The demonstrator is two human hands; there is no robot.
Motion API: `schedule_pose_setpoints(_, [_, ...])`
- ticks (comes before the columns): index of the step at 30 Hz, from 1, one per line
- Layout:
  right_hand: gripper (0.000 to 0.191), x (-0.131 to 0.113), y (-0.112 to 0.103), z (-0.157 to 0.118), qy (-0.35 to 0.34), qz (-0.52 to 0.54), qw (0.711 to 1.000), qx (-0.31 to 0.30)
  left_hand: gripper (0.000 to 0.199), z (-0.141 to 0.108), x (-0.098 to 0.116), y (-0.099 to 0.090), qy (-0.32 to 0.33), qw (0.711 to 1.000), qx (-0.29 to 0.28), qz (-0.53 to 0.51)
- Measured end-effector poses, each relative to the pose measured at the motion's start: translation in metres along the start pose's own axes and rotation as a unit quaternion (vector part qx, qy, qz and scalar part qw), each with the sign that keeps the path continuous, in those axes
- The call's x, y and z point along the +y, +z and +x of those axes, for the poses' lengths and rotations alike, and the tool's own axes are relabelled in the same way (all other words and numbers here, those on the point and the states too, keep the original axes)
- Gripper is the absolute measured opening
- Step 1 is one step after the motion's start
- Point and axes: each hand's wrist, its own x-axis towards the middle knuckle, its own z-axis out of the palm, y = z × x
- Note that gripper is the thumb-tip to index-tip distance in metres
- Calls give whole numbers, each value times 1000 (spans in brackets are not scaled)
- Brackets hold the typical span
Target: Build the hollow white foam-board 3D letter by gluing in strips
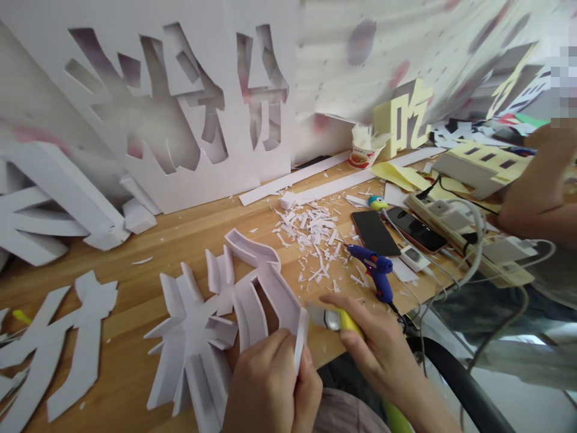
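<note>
On the desk (pixel 178 243), a strip (pixel 300 344) edging the white letter (pixel 198 328) is clamped in the left hand's (pixel 274 385) grip; the knife (pixel 332 320) is grasped in the right hand (pixel 383 343), just beside it. Edge trimming is apparently in hand; steady support and a controlled cut are called for. "吃" is formed by the yellow letter (pixel 394 129); the cup's (pixel 362 159) label cannot be read.

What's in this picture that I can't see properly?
All in the head view:
Knife: the right hand hides most of its handle, and its blade is blurred.
Walled letter: the left hand covers part of it.
Flat letter: cut off by the left edge.
Cup: its print is too small to read.
Co-worker's arm: cut off by the right edge.
</note>
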Motion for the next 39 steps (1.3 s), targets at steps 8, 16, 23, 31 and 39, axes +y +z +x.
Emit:
schedule_pose_setpoints(8, [69, -13, 6, 1, -44, -28, 998, -36, 26, 11, 5, -2, 20, 998, 58, 5])
schedule_pose_setpoints(16, [59, 6, 6, 6, -2, -87, 996, 18, 28, -1, 0, -2, -9, 1000, 0, 17])
schedule_pose_setpoints(23, [66, -12, 1, 3, -68, -31, 997, -34, 26, 6, 1, -2, -8, 999, 38, 17])
schedule_pose_setpoints(31, [66, -9, 6, 6, -68, -53, 996, -29, 28, 6, 3, -4, 14, 998, 48, 43])
schedule_pose_setpoints(39, [53, 2, 4, 8, 18, -14, 1000, 1, 28, -1, -2, -5, -6, 999, 18, 45])
